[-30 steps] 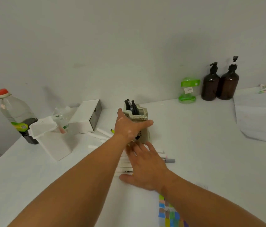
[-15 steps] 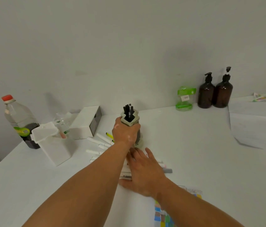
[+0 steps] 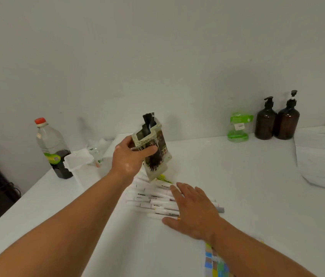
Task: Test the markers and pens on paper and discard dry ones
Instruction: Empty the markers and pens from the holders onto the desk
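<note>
Left hand (image 3: 126, 156) has its grip clamped round the holder (image 3: 153, 148), which is tilted, black pens (image 3: 147, 122) poking out toward 12 o'clock. Its base hangs just over the markers (image 3: 149, 196), heaped on the tabletop (image 3: 237, 176). Right hand (image 3: 193, 212), grip apart, fingers flat, rests on the heap's 4 o'clock side. Colour chart (image 3: 215, 266) lies at 5 o'clock, beneath that forearm.
</note>
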